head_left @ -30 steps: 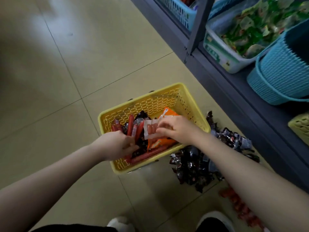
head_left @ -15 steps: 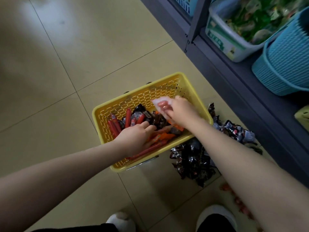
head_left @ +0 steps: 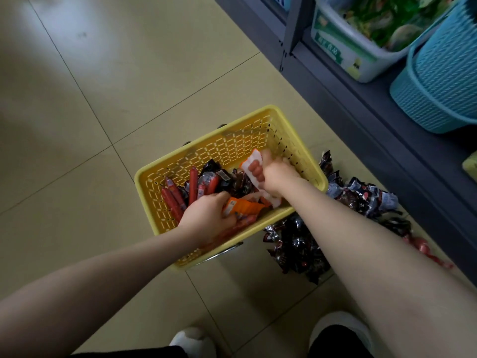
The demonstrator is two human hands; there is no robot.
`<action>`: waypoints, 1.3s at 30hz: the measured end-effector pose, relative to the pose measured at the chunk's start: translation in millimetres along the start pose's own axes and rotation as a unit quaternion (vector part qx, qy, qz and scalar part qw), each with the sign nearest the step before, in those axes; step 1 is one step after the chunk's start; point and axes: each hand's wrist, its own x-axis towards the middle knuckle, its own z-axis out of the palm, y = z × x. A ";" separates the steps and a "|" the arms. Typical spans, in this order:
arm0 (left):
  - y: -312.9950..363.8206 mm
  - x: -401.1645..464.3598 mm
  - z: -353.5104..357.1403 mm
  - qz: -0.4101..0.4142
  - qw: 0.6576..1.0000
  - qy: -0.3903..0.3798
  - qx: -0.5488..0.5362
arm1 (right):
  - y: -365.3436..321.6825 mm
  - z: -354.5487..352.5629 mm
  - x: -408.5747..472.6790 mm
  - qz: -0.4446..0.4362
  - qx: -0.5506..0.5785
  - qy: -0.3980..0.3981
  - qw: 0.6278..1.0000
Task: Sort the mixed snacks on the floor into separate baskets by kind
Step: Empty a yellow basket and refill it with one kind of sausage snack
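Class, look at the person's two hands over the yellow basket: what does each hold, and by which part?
Right hand grips the white sausage pack along its right edge. Left hand grips the orange packet at its left end.

We see print on the white tub's (head_left: pixel 343 51) green label, but it blurs past reading. The orange packet (head_left: pixel 244 206) and dark wrappers (head_left: pixel 361 195) carry markings too small for us to make out.
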 end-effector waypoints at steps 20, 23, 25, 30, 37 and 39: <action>90.6 2.1 -130.8 0.080 0.917 0.019 -0.390 | 95.4 -75.8 -121.5 -0.024 0.608 0.213 0.765; 123.1 14.6 -114.1 0.209 0.955 -0.061 -0.200 | 144.6 -86.1 -146.8 -0.003 0.641 0.275 0.717; 149.9 23.2 -90.8 0.313 0.944 -0.078 -0.065 | 164.8 -79.0 -161.0 -0.006 0.610 0.253 0.751; 204.5 29.9 -36.4 0.385 0.917 -0.092 -0.053 | 185.3 -19.8 -183.7 0.054 0.604 0.131 0.784; 255.9 12.2 39.0 0.341 0.923 -0.092 -0.150 | 200.5 32.4 -236.1 0.026 0.709 0.156 0.687; 274.6 4.3 63.4 0.326 0.922 -0.112 -0.177 | 206.0 51.7 -239.4 0.046 0.699 0.220 0.680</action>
